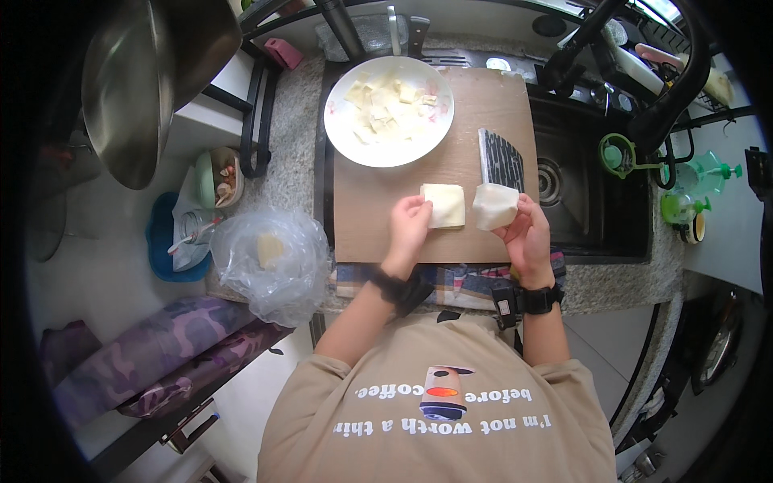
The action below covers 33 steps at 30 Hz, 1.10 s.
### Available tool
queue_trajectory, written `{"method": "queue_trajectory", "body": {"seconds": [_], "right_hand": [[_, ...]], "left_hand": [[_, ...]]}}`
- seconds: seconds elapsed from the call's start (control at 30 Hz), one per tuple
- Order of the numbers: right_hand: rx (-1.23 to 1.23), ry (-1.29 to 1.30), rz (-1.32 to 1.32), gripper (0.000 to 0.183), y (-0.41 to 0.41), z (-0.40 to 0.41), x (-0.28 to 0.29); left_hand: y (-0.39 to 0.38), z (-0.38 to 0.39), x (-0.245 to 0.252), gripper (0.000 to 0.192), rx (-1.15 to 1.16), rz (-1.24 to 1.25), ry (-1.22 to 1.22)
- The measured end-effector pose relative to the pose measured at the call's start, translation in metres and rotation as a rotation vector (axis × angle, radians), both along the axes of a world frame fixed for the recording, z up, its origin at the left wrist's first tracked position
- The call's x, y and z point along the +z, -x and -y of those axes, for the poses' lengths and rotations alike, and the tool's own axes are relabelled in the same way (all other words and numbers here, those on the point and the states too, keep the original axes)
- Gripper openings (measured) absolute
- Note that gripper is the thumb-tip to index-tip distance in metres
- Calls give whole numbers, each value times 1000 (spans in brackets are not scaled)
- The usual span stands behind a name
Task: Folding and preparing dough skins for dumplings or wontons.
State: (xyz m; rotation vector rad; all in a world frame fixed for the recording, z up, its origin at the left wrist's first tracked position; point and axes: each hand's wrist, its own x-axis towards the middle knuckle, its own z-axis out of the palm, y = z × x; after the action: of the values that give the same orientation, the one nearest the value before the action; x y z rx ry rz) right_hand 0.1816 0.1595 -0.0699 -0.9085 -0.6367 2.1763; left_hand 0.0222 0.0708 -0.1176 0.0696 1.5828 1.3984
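Observation:
A stack of square dough wrappers (447,206) lies on the wooden board (386,241), with the fingers of my left hand (412,223) at its left edge. My right hand (526,232) holds a single thin dough wrapper (495,206) just right of the stack, over the board. Behind that wrapper lies a cleaver blade (502,158) with a dark patterned face; its handle cannot be made out. A white plate (389,158) with cut pale dough pieces (386,108) stands at the board's back left.
Left of the board, a clear plastic bag (272,265) holds something pale. A black sink (580,223) lies to the right under a black faucet (676,108). Beyond the bag are a blue basin (158,241), a glass jar and a container with garlic (226,181). A steel pan (130,96) hangs upper left.

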Motion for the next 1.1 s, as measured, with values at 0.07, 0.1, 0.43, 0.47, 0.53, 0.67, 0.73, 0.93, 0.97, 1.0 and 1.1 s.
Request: {"method": "queue_trajectory", "body": {"seconds": [0.07,0.1,0.43,0.47,0.53,0.67,0.73,0.93,0.97,1.0,1.1], "right_hand": [[7,0,8,21,5,0,3],[0,42,-11,20,9,1,5],[134,8,177,11,29,7,-14],[135,9,177,11,31,7,-13],[175,-6,144,11,34,8,-12],[172,13,86,11,39,11,-16],[207,2,82,12,43,14,-20],[255,-89,377,16,41,15,-26],[254,-89,377,16,40,14,-29],[287,-106,439,16,40,15,-32],[286,-121,522,16,42,16,-36]], "left_hand": [[2,2,-4,21,1,-15,-26],[4,3,-6,21,-33,-123,-2],[7,9,-8,20,-79,-903,79],[7,10,-6,20,-78,-902,80],[9,12,2,20,-115,-900,148],[14,5,27,22,-244,137,37],[14,10,19,23,-203,188,-90],[16,6,12,21,-158,38,-157],[15,4,13,21,-170,-81,-103],[16,4,8,21,-169,-82,-103],[18,2,-6,21,-182,-344,-124]]}}
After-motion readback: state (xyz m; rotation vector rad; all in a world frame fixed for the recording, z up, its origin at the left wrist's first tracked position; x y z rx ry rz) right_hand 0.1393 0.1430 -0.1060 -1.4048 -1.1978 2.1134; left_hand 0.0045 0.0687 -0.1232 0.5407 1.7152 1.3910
